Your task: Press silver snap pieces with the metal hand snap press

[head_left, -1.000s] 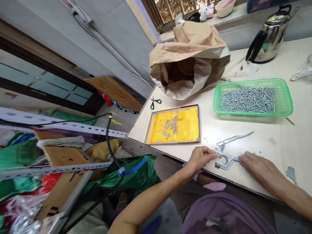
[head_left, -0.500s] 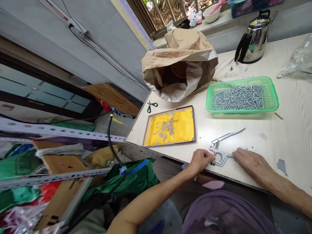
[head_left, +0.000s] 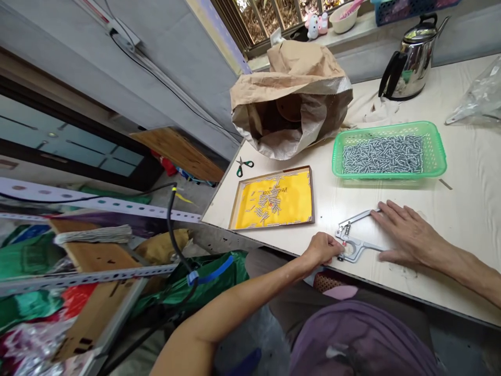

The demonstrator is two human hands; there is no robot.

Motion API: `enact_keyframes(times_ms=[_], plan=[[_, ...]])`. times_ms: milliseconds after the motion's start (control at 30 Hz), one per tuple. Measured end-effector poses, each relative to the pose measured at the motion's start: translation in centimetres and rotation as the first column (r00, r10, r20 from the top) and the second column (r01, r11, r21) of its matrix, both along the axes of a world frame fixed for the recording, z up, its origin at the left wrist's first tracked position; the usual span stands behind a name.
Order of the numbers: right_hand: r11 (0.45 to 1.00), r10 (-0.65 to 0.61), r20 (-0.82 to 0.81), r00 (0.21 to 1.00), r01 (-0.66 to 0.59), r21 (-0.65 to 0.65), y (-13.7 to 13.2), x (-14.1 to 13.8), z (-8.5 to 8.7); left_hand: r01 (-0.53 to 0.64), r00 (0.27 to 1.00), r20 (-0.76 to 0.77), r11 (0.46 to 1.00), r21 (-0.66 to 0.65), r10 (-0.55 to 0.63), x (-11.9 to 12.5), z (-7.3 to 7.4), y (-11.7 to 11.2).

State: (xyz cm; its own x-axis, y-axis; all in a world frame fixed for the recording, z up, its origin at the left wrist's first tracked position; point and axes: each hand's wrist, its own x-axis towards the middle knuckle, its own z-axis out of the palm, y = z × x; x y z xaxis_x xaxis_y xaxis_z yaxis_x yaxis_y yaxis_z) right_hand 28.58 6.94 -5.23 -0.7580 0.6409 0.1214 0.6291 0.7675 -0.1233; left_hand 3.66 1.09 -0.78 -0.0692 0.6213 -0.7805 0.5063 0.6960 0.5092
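Just two hands [head_left: 323, 248] [head_left: 410, 235] at one pliers-like tool [head_left: 357, 251]

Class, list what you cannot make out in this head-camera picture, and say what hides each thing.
All in the head view:
Whether the left hand pinches something beside the pliers: too small, screened by the hand.
The brown paper bag's contents: lost in shadow and folds.
The yellow sheet's lettering: partly covered by small metal pieces.
The blue basket's top: cut off by the upper edge.
The clear plastic bag's extent: cut off by the right edge.
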Motion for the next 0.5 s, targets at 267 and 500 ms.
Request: enact_keyframes(times_ms=[267,500], plan=[[0.998,-0.024,0.033,0.999,0.026,-0.057,0.5,-0.9,1.2,-0.022,1.0,0.007,1.0,-0.003,0.022,0.1,-0.2,-0.2],[0.998,-0.008,0.08,0.997,0.013,-0.065,-0.4,-1.2,2.4,0.029,0.999,-0.023,1.0,0.0,-0.029,0.0,-0.1,-0.8]])
